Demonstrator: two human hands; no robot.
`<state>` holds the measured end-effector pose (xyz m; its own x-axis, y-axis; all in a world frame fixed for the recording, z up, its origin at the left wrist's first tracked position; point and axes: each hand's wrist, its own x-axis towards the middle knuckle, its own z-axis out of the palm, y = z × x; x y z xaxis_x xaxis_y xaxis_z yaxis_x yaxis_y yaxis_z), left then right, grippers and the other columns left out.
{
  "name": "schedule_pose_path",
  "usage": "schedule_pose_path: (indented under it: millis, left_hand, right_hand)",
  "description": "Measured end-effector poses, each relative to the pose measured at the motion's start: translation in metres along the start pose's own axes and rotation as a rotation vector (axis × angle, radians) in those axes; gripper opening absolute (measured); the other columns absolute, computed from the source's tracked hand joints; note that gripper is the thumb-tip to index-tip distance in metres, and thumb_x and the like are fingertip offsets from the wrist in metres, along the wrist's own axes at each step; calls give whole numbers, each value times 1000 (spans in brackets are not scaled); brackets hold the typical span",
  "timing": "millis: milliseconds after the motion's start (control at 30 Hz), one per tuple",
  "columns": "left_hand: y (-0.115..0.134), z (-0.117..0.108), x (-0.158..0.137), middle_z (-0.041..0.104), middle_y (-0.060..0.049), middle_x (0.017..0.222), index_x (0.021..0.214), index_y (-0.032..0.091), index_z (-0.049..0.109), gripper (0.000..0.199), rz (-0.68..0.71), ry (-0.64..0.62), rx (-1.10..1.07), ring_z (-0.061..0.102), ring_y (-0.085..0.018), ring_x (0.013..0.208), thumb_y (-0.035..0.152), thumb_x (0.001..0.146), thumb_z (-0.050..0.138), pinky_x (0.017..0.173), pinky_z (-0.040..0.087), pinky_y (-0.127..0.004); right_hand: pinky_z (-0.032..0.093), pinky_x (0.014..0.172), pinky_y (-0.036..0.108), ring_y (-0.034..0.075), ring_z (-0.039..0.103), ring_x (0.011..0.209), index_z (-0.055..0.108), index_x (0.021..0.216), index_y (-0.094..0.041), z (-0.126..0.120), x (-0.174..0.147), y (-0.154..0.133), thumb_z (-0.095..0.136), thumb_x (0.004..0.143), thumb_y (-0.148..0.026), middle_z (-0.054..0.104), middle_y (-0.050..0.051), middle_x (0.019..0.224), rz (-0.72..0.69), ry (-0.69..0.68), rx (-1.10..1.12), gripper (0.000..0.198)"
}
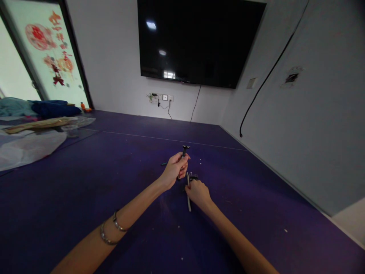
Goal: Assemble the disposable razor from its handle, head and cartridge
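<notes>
Head view, left to right: gripping a dark T-headed implement, head up and slightly tilted, in the closed left hand above the purple surface; pinching a pale strip in the right hand, beside a dark blocky piece, not showing clearly whether touching it. Advisably keeping both wrists steady, not bending the strip. Counting: two bracelets, one green sliver, one implement, one strip, one blocky piece.
</notes>
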<state>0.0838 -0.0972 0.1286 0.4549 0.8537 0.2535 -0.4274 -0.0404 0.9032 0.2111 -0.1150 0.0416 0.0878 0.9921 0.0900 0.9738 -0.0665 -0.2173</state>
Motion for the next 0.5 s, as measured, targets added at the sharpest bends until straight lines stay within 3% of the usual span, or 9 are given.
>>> schedule_pose_path:
  millis: [300,500]
  left_hand:
    - [-6,1,0,33,9,53,82,18,48,14,-28,4,24,27,-2,36,30,81,54,33,20,-15]
    - [-13,-1,2,32,9,53,82,18,47,16,-30,-1,37,25,-2,36,33,81,54,32,19,-15]
  right_hand:
    - [46,65,33,26,66,77,70,77,-18,3,-2,4,44,83,-44,69,13,81,-34,18,-5,37]
    - [44,63,30,24,65,74,70,77,-20,-12,9,20,41,84,-49,68,11,78,-10,49,-9,42]
